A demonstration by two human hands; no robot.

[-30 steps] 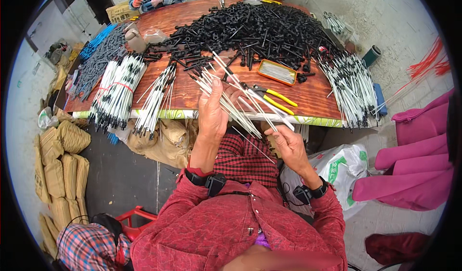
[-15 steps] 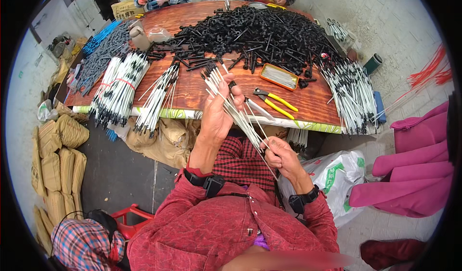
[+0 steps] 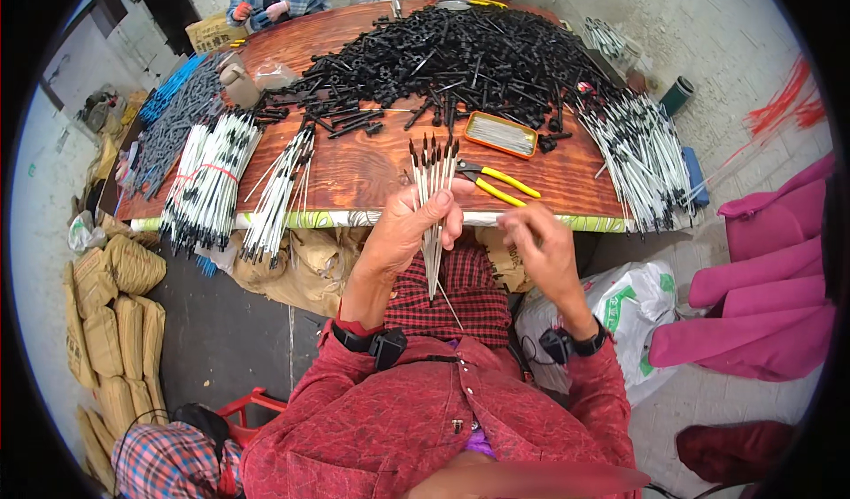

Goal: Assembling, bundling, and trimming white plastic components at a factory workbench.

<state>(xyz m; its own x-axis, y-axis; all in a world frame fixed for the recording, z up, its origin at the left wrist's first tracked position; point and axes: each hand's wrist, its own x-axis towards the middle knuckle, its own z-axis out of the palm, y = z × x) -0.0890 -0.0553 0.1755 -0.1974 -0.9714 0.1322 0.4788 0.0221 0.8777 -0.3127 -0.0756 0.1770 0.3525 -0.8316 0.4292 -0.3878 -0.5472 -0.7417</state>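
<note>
My left hand [image 3: 414,224] is closed around a bundle of thin white rods with black tips [image 3: 433,167], held upright over the table's near edge. One rod slants out of the bundle's lower end toward my lap. To its right, my right hand [image 3: 540,247] is raised apart from the bundle, fingers curled in a loose pinch. Whether anything small is between those fingers I cannot make out. Just beyond it lie yellow-handled pliers [image 3: 496,182] on the table. Behind them stands an orange-rimmed tin [image 3: 502,134] of thin pale pins.
A large heap of black plastic pieces [image 3: 443,56] covers the table's middle. White rod bundles lie at left [image 3: 212,180] and right [image 3: 637,162]. Grey pieces [image 3: 177,118] and a beige bottle [image 3: 239,85] are at far left. Two people work across the table. A white sack [image 3: 633,313] stands beside me.
My right hand has come away from the rods' lower ends and moved up and right. The bundle in my left hand has turned from slanted to upright.
</note>
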